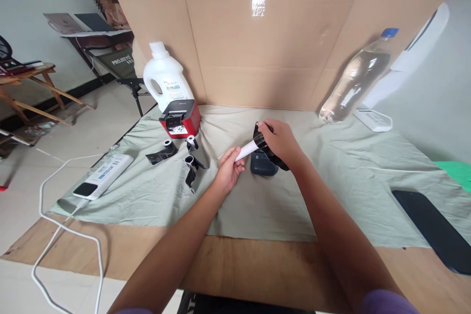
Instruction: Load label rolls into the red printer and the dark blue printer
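My left hand [230, 170] is closed around the lower end of a slim white roll [246, 150], which slants up to the right. At its upper end my right hand [281, 141] grips a glossy black strip [260, 141] that wraps the roll and hangs down under the palm. Just below lies a small dark blue case-like device [263, 164] on the cloth, partly covered by the strip. To the left are several small rolls of black strip on white cores, one of them a partly unwound roll [162, 152]. Behind them stands a red and black label printer [189, 117] with black strip at its front.
A white detergent jug [165, 76] stands behind the printer, before a cardboard panel [265, 49]. A water bottle [355, 83] leans at the right. A phone [432, 228] lies front right, a white power bank [105, 176] with cable at left. A person sits in the left background.
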Available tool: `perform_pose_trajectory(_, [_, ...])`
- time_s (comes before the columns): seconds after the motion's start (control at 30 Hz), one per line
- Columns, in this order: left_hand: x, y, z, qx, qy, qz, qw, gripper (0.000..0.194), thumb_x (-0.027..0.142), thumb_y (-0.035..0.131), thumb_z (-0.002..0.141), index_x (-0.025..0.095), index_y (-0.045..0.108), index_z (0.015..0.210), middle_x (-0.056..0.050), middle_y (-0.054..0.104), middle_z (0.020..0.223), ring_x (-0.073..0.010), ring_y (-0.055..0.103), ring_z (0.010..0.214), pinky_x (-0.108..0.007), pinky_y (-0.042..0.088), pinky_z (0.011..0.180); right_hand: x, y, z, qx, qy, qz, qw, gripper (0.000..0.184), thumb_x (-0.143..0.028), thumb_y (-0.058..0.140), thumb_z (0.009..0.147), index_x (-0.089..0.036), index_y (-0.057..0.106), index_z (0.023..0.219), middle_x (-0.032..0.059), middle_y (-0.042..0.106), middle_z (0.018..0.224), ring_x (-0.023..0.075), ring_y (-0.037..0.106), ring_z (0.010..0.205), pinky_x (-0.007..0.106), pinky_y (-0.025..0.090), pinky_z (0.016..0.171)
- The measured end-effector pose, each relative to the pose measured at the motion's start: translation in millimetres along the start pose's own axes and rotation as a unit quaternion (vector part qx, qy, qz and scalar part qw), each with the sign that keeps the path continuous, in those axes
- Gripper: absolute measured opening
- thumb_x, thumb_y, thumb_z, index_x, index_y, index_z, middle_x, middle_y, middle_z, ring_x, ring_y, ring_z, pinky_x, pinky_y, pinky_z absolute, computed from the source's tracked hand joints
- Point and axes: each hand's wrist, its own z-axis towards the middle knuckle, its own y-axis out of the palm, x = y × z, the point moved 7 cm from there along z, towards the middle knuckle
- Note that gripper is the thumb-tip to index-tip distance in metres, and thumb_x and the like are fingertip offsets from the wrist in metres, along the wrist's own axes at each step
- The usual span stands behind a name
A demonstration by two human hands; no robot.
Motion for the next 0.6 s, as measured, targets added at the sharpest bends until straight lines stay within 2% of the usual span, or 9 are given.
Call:
perform_pose_trajectory(0.1, [6.4,-1.8,1.3,0.003,0.023,-0.001,1.0,0.035,0.036,0.083,0.072,0.018,0.054,0.079,0.009,0.048,0.061,-0.004,0.052,0.047,-0.015,0.043,0.041,11.8,-4.4,4.4,0.008,0.028,0.023,0.999,0.033,-0.038,0.043,0.096,-0.022,0.056,0.071,0.0009,0.056,0.068,0.0173,0.048,0.067,0.031,0.033,0.062])
perform_pose_trajectory(0.2, [13.8,-2.8,3.1,0.006,0.046,0.009,0.999,0.033,0.038,0.081,0.075,0.019,0.054,0.079,0.009,0.046,0.059,-0.0045,0.052,0.047,-0.015,0.043,0.041,23.0,-3.7,6.4,-0.018,0.068,0.041,0.997,0.033,-0.041,0.045,0.095,-0.021,0.061,0.073,0.0008,0.057,0.069,0.0164,0.048,0.064,0.03,0.033,0.06])
perform_pose_trajectory(0.3, [20.9,-4.0,6.3,0.01,0.061,0.028,0.998,0.032,0.039,0.08,0.077,0.018,0.057,0.082,0.008,0.052,0.061,-0.0044,0.053,0.046,-0.014,0.043,0.039,32.1,5.2,5.9,-0.072,0.103,0.068,0.99,0.035,-0.046,0.048,0.094,-0.021,0.063,0.075,-0.0004,0.054,0.066,0.0151,0.046,0.06,0.03,0.033,0.058])
perform_pose_trajectory(0.43, [23.5,-9.4,12.0,0.024,0.053,0.05,0.997,0.033,0.037,0.082,0.075,0.018,0.058,0.087,0.005,0.064,0.071,-0.0064,0.063,0.05,-0.016,0.052,0.048,40.9,17.8,5.6,-0.128,0.114,0.116,0.978,0.038,-0.051,0.051,0.092,-0.02,0.065,0.075,-0.0003,0.054,0.069,0.0147,0.046,0.063,0.029,0.034,0.059])
perform_pose_trajectory(0.6, [25.6,-14.1,19.9,0.036,0.055,0.074,0.995,0.031,0.034,0.081,0.077,0.019,0.056,0.087,0.001,0.072,0.082,-0.008,0.068,0.053,-0.017,0.057,0.055,50.8,17.0,7.9,-0.124,0.119,0.114,0.979,0.038,-0.053,0.054,0.09,-0.02,0.064,0.074,-0.0011,0.052,0.068,0.0144,0.043,0.063,0.029,0.031,0.058])
